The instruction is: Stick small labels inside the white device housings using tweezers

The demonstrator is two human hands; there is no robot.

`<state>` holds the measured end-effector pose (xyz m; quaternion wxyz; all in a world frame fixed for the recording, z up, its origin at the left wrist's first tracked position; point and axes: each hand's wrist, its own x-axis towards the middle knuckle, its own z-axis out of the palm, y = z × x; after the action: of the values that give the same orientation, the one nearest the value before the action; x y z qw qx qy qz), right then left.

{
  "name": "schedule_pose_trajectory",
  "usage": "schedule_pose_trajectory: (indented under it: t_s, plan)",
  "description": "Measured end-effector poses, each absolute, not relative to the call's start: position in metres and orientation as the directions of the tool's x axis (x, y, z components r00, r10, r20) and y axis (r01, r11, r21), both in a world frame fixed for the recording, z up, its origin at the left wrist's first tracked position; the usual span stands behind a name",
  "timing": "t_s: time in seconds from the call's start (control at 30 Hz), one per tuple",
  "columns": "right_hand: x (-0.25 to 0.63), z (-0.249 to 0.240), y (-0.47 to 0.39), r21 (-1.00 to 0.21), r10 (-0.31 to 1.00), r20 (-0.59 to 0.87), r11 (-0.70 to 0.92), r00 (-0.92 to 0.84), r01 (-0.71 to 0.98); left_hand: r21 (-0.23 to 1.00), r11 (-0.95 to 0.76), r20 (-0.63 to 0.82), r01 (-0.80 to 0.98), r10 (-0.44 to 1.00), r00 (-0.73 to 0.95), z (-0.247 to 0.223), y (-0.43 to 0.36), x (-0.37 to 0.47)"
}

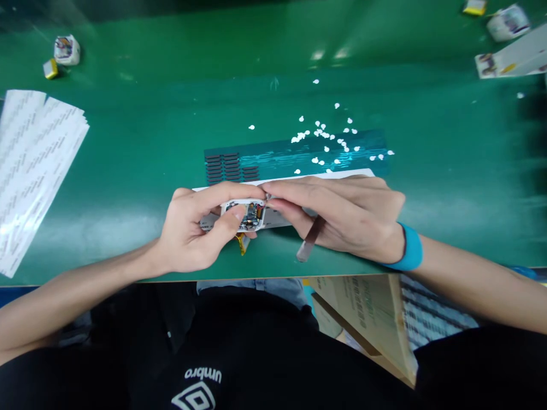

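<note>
A small white housing [260, 223] with a bare circuit board [253, 215] inside is in my left hand [199, 228], whose thumb presses on the board. Below the housing sticks out a yellow-edged battery [243, 244]. My right hand [348, 213] is closed, with thumb and forefinger meeting at the housing's right edge; whatever tiny thing they pinch there is hidden. From its palm projects the flat metal end of what look like tweezers [310, 242]. Beneath both hands lies a white printed sheet [363, 172], mostly covered by them.
Behind the hands lies a teal strip [273, 156] with rows of dark bars [222, 166]. Small white tabbed stickers [327, 135] are scattered there. Printed sheets [38, 148] lie left. White housings with batteries stand at the far left [67, 50] and far right [508, 23]. A cardboard box [367, 313] is below the table edge.
</note>
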<state>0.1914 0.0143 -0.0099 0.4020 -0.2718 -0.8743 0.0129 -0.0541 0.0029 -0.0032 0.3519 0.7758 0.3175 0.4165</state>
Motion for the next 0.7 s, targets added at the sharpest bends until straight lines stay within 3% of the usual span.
schedule_pose_trajectory:
  t_s: [0.47,0.7]
  plan:
    - [0.194,-0.012,0.015,-0.203,0.467,0.687,0.859,-0.557,0.470,0.829,-0.523,0.421,0.199,0.817,0.394,-0.001,0.000,-0.053]
    - [0.217,0.007,0.047,0.069,0.507,0.693,0.662,-0.513,0.747,0.786,-0.562,0.454,0.257,0.807,0.377,-0.001,0.002,-0.054]
